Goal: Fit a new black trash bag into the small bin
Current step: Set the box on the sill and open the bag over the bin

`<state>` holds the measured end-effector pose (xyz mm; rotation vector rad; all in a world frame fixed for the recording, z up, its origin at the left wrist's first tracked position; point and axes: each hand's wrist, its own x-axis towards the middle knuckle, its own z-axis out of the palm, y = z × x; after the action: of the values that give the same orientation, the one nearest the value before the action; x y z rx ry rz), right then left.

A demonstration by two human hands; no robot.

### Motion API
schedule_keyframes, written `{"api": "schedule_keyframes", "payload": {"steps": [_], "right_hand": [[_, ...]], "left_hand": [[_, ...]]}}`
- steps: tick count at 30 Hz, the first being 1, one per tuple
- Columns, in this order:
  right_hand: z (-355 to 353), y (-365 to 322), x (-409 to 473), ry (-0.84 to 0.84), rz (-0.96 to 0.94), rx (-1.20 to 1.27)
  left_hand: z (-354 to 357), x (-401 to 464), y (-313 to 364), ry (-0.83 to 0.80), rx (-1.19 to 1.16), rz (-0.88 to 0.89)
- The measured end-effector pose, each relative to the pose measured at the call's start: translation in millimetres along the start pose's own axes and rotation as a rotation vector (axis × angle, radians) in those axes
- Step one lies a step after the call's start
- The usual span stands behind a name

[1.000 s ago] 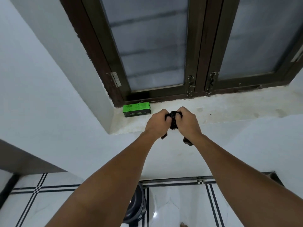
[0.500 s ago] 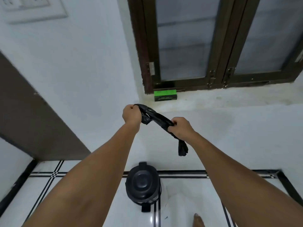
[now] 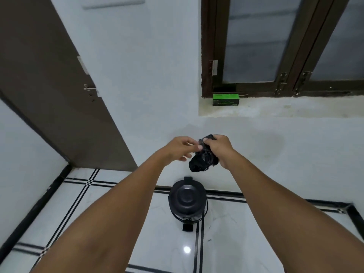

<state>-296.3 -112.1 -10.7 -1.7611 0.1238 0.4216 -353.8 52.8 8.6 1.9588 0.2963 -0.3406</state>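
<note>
A crumpled black trash bag (image 3: 202, 161) hangs bunched in front of me at chest height. My right hand (image 3: 221, 149) grips its upper part, fingers closed around it. My left hand (image 3: 182, 147) is just to the left, fingers spread, its fingertips touching the top of the bag. Below the hands, on the white tiled floor against the wall, stands the small black pedal bin (image 3: 187, 200) with its lid down and its pedal pointing toward me.
A green and black box (image 3: 226, 99) lies on the window sill (image 3: 285, 109) at the upper right, under a dark-framed window. A brown door (image 3: 49, 85) stands at the left. My bare forearms reach across the lower half of the view.
The bag was stretched out long between both hands; now it is bunched into a ball in my right hand. My left hand has loosened and come close. The view has tilted down and left toward the bin.
</note>
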Motion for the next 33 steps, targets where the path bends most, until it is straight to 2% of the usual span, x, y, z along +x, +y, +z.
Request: {"api": "schedule_keyframes", "payload": {"steps": [6, 9, 11, 14, 16, 18, 22, 24, 30, 33], "right_hand": [[20, 10, -39, -0.239, 0.015, 0.319], [23, 23, -55, -0.353, 0.021, 0.502], [28, 34, -67, -0.409, 0.020, 0.517], [37, 41, -76, -0.337, 0.016, 0.418], [43, 37, -76, -0.236, 0.016, 0.349], [51, 32, -73, -0.165, -0.005, 0.247], [73, 20, -65, -0.089, -0.049, 0.155], [86, 13, -58, -0.051, -0.033, 0.137], [106, 2, -41, -0.061, -0.128, 0.014], [105, 2, -37, -0.100, -0.119, 0.009]], "left_hand": [[3, -32, -33, 0.151, -0.185, -0.011], [12, -47, -34, 0.300, -0.340, -0.021], [18, -55, -38, 0.382, -0.454, -0.042], [20, -62, -47, 0.447, -0.490, -0.078], [12, -63, -50, 0.481, -0.394, -0.070], [0, -61, -51, 0.449, -0.292, -0.018], [-25, -58, -52, 0.128, -0.235, 0.022], [-39, -50, -57, 0.041, -0.195, 0.046], [-68, -22, -64, 0.042, -0.462, -0.026], [-72, -11, -66, 0.076, -0.435, -0.066]]}}
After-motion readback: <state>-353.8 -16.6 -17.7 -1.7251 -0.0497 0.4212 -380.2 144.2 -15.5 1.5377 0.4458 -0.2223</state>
